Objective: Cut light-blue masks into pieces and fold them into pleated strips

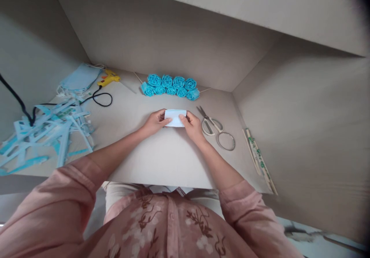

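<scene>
A small light-blue rectangle of folded face-mask fabric (175, 116) is stretched between my two hands, just above the table. My left hand (156, 122) grips its left end, thumb on top. At the right end my right hand (192, 126) pinches it the same way, with the thumb pressed on the face of the cloth. The fingers behind the fabric are hidden. Close to my right hand lie scissors (212, 126) with white handles, blades slightly apart, and a ring-shaped roll of clear tape (226, 141).
Blue fabric roses (172, 86) sit in rows along the back wall. At the left are a yellow glue gun (109, 78) with a black cord (105, 94), stacked face masks (81, 77) and a heap of blue strips (54, 129). Thin sticks (261, 159) lie along the right wall.
</scene>
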Demonstrator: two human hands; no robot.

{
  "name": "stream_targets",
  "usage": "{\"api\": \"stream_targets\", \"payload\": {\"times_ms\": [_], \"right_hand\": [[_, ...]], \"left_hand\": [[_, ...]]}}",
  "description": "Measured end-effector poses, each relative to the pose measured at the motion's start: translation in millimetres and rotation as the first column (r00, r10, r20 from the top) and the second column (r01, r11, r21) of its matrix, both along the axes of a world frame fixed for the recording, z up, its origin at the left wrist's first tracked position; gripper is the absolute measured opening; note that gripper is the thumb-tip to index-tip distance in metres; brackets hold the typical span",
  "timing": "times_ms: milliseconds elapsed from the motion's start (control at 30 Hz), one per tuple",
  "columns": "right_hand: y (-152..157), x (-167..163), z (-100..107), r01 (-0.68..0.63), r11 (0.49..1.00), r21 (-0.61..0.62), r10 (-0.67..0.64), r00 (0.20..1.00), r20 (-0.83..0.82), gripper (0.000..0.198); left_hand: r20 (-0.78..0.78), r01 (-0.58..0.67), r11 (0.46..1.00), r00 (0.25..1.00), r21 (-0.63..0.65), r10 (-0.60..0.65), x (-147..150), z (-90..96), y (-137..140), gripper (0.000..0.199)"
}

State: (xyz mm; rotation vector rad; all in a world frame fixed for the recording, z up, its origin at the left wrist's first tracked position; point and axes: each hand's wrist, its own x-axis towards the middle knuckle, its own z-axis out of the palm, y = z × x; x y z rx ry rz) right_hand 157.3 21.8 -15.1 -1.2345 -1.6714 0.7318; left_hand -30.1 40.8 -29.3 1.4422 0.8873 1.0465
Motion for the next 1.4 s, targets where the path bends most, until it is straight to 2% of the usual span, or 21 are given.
{"api": "stream_targets", "payload": {"times_ms": [333,1033,1233,1400], "right_hand": [[0,1,0,0.047,0.997,0.054,-0.05,0.997,0.05,0.034],[0,1,0,0.038,0.999,0.034,-0.039,0.999,0.009,0.036],[0,3,-1,0.035,0.997,0.064,-0.036,0.999,0.002,0.034],[-1,3,3,0.033,0.995,0.099,-0.038,0.998,0.048,0.03]], "left_hand": [[0.0,0.019,1.0,1.0,-0.023,-0.019,0,-3.4,1,0.045],[-0.021,0.01,0.999,1.0,-0.052,-0.011,0,-7.6,2,0.053],[-0.066,0.013,0.999,0.998,-0.035,-0.015,-1,-8.2,2,0.046],[-0.171,0.001,1.0,0.985,0.011,0.001,-2,-12.1,2,0.042]]}}
